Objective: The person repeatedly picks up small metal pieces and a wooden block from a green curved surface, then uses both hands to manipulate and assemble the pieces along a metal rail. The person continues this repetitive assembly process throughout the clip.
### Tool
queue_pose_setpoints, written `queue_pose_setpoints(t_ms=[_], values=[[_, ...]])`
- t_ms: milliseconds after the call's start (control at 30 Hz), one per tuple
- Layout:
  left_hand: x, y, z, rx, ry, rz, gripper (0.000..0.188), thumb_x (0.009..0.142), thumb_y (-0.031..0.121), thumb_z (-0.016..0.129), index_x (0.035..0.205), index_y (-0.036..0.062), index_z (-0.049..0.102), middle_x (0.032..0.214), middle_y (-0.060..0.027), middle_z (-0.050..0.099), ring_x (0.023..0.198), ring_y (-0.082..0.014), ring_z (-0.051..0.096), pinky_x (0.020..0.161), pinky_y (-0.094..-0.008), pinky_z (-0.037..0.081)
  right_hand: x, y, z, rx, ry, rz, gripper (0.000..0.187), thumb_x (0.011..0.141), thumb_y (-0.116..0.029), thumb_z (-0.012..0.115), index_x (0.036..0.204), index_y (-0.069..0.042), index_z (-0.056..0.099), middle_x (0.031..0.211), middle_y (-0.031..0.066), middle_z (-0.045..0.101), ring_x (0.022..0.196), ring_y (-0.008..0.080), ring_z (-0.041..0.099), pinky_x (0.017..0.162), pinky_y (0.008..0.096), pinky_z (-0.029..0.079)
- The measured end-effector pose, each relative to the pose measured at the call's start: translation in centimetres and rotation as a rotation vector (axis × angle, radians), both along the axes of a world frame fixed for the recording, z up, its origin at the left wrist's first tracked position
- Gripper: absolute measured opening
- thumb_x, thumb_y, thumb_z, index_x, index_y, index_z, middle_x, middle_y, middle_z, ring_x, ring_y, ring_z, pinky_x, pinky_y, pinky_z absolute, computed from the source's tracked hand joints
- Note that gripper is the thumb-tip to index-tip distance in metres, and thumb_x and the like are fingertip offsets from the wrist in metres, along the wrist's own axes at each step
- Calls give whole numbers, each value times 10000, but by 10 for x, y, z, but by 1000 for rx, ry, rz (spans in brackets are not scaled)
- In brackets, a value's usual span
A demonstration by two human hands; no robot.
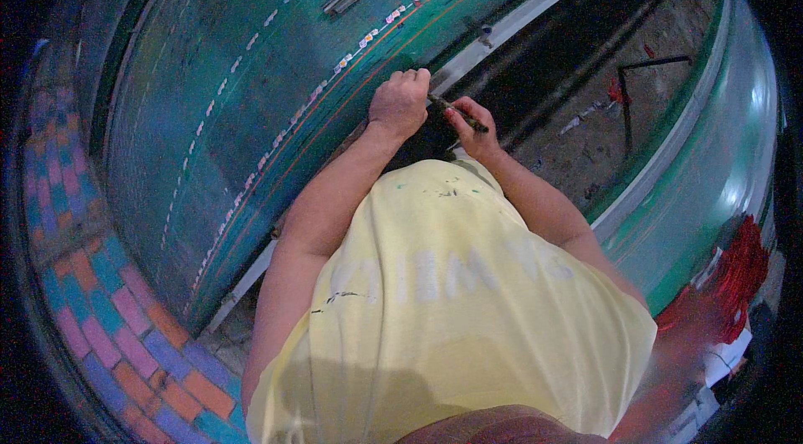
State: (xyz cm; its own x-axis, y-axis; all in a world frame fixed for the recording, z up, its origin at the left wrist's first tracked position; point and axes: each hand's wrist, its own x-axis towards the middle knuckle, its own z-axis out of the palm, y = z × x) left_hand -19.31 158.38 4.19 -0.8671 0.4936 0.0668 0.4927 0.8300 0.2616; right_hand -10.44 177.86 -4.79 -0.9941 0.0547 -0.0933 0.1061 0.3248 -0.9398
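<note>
A dark, slender stick (470, 119) is held in the closed fingers of the right hand (482, 116), just beyond the yellow shirt (468, 277). The left hand (401, 101) is curled near the stick's other end (how tightly, or on what, cannot be told). Small pale pieces (368, 39) are lined up on the green bench (242, 135).

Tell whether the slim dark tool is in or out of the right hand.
In: the right hand grips the slim dark tool, which juts toward the left hand.
</note>
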Motion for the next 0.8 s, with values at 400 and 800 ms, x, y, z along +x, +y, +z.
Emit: queue_pose_setpoints(t_ms=[400,800], values=[[-3,-4,-3,23,-4,-7,187,914,71,696,1088,69,628,1041,-163,740,1018,-398,762,842,-542,656,-9,14,31,-1229,-956,-69,280,1141,-421,686,1269,-177,739,746,-4,593,579,117,482,520,318,393],[6,-21,6,171,-123,-44,641,863,24,772,1476,144,630,1322,-154,700,1247,-421,686,1034,-561,596,14,16,49,514,236,160,355,970,-177,805,1322,-155,769,1162,125,831,1013,375,796,848,510,610]])
